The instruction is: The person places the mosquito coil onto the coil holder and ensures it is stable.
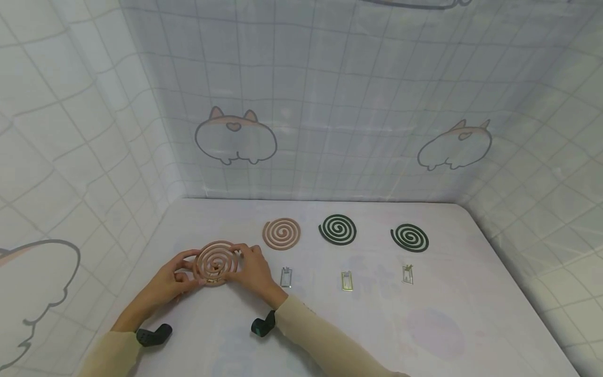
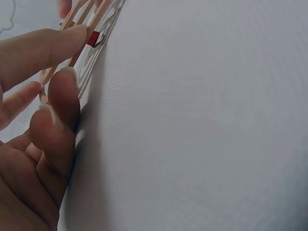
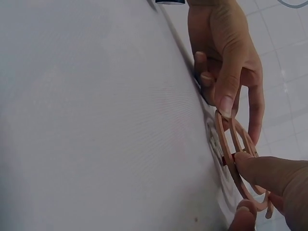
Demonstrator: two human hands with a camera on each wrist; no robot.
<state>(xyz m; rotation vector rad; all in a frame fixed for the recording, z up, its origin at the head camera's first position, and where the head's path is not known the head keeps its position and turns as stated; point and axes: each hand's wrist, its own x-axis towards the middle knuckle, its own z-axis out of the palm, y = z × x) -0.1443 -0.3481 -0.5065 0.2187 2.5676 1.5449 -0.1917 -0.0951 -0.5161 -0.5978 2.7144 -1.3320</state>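
A pinkish-brown mosquito coil (image 1: 218, 255) is held between both hands at the left of the table. My left hand (image 1: 165, 280) grips its left edge, thumb on the near side. From the right, my right hand (image 1: 254, 272) pinches the same coil between thumb and forefinger. A small gold-coloured metal stand (image 1: 215, 267) shows through the coil's middle. In both wrist views the coil is seen edge-on, slightly above the table. A small red piece (image 2: 93, 38) shows beneath it; how it joins the stand is hidden.
Another pinkish-brown coil (image 1: 281, 233) lies to the right, then two green coils, one mid-table (image 1: 337, 229) and one farther right (image 1: 410, 237). In front of them lie a silver metal stand (image 1: 286, 277), a gold one (image 1: 347, 280) and another silver one (image 1: 407, 274). Patterned curtains surround the table.
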